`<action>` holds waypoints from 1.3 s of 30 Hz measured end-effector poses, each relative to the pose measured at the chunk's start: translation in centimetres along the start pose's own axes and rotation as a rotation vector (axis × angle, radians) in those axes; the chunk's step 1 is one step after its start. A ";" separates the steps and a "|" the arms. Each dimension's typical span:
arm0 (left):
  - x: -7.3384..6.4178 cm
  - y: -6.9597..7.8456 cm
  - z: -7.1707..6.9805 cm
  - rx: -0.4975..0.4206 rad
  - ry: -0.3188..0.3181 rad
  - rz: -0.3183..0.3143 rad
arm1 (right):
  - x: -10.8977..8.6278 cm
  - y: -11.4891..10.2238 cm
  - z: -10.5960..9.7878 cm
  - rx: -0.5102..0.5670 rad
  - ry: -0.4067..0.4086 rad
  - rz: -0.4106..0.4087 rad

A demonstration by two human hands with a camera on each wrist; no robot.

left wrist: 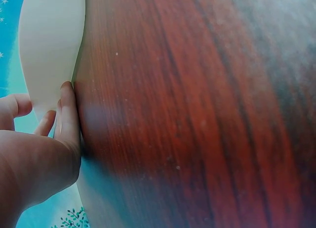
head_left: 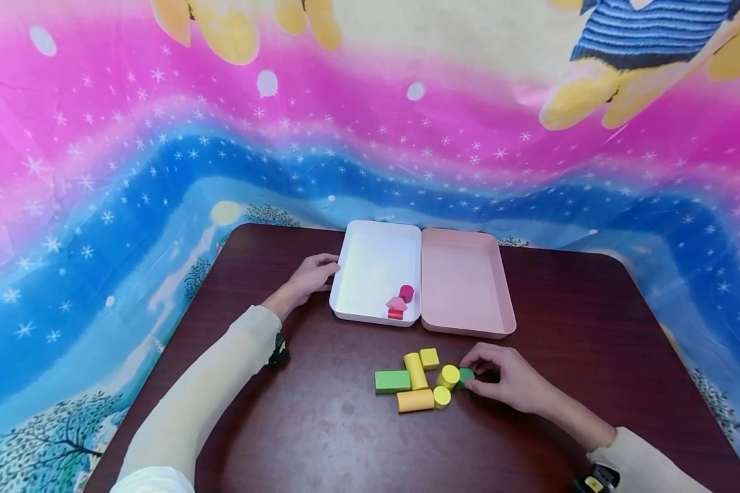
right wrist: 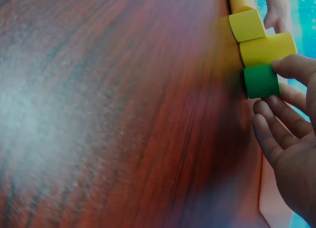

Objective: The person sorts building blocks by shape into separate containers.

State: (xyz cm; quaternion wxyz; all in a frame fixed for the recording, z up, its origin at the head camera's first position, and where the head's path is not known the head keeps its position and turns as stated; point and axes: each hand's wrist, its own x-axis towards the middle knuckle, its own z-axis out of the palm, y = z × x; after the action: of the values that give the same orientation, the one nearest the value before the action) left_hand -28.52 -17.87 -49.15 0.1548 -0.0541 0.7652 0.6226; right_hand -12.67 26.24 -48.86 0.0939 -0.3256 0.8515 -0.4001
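The green cylinder (right wrist: 261, 82) is short, smooth and plainly coloured.

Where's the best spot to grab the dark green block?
Probably pinch the dark green block across its near and far sides, coming from the right: a yellow cylinder crowds its left; on its right there's only the right hand.

Low in your head view, the table (head_left: 321, 438) looks like glossy, grained wood. Your white tray (head_left: 376, 260) and pink tray (head_left: 465, 281) at centre look like smooth plastic; the green cylinder (right wrist: 261, 81) below them looks smooth. Your backdrop (head_left: 370, 123), up top, looks like creased cloth.
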 end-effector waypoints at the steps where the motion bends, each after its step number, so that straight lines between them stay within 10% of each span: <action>1: 0.0 0.0 0.0 0.002 0.000 0.001 | 0.0 -0.1 -0.1 0.000 0.002 -0.001; 39: -0.3 0.2 0.1 0.005 0.006 -0.006 | 2.6 -2.1 -1.9 -0.165 0.050 0.025</action>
State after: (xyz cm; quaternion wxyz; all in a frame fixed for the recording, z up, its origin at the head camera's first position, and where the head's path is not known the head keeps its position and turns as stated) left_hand -28.28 -17.78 -48.85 0.1544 -0.0578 0.7670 0.6201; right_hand -14.54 24.81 -45.78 0.0503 -0.3116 0.8875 -0.3357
